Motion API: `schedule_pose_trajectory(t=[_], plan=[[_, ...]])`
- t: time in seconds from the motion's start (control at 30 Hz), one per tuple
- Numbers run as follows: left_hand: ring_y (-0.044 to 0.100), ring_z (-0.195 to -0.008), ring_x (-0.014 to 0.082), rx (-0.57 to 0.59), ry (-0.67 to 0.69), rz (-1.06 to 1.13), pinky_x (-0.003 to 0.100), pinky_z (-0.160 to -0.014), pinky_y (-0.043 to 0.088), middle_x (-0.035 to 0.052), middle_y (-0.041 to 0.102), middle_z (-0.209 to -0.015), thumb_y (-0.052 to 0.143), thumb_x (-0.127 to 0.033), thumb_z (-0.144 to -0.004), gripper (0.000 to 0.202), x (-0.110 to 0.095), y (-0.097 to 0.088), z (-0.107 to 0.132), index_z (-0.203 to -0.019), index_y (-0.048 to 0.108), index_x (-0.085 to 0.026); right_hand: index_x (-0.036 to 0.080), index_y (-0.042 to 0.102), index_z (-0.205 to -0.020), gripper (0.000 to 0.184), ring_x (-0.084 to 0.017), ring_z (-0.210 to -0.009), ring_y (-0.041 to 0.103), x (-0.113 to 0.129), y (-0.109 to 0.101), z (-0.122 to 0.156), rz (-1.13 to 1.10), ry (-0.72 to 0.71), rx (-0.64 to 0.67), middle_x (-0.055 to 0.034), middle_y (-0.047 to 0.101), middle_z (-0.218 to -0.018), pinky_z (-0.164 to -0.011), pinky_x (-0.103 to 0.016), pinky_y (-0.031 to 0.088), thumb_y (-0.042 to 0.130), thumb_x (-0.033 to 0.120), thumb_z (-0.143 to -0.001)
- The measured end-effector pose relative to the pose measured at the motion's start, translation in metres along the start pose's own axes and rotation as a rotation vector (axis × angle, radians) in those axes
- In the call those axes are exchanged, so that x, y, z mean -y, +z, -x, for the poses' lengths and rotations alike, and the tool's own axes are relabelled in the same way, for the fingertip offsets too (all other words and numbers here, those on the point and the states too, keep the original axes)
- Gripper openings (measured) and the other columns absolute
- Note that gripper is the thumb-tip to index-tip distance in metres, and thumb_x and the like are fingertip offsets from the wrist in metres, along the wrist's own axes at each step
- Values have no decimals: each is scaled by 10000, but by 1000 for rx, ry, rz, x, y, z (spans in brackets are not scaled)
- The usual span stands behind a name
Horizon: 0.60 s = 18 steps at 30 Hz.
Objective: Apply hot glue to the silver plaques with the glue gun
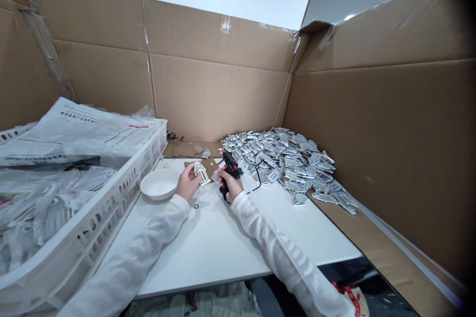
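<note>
Between the thumb and fingers of my left hand (187, 183) is a small white arch-shaped cutout (203, 174) with dark and greenish outlines, tilted above the table. My right hand (231, 184) is closed around a black hot glue gun (231, 163), whose orange-red tip points up and away. A small pale piece shows at the right fingertips; whether it is pinched there I cannot tell. Behind both hands a brown cardboard piece (212, 166) lies on the white table (208, 242). A white bowl (158, 185) stands just left of my left hand.
A big heap of white-grey cutouts (282, 156) covers the back right. At the left stands a white plastic basket (107, 208) with bagged pieces and a printed sheet (85, 131). A black cord (257, 178) runs by the gun. A small dark ring (196, 206) lies in front. Cardboard walls (219, 84) surround the table.
</note>
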<state>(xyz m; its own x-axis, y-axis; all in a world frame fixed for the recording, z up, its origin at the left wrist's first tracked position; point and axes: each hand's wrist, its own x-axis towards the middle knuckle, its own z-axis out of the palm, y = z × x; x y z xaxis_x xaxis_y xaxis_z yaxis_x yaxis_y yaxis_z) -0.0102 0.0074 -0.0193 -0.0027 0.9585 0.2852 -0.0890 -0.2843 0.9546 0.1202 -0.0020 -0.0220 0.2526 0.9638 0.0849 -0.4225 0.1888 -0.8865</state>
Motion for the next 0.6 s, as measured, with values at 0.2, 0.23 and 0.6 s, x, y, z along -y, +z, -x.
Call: schedule_pose_trajectory(t=[0.2,0.23,0.6], plan=[[570,-817,146,19,104,-88,246,-732,446,68,607,-956,524,-133,-621,447,-2,0,2,-1068,537,-142,164,500,-643,208,-71,-455,431,-3,0,-1,72,-74,56,12,583,-610,-478,-221,350,644,271,-538],[569,-801,144,31,112,-118,249,-731,442,69,608,-952,520,-136,-628,450,-2,0,2,-1078,536,-141,162,506,-637,197,-72,-459,428,-3,0,-1,83,-88,66,16,573,-596,-480,-221,349,641,270,-542],[554,-768,138,95,159,-171,219,-662,447,56,598,-916,529,-171,-654,451,5,-1,2,-1105,534,-170,171,534,-642,184,-64,-436,401,-5,1,2,118,-69,59,49,498,-513,-463,-213,335,653,260,-533]])
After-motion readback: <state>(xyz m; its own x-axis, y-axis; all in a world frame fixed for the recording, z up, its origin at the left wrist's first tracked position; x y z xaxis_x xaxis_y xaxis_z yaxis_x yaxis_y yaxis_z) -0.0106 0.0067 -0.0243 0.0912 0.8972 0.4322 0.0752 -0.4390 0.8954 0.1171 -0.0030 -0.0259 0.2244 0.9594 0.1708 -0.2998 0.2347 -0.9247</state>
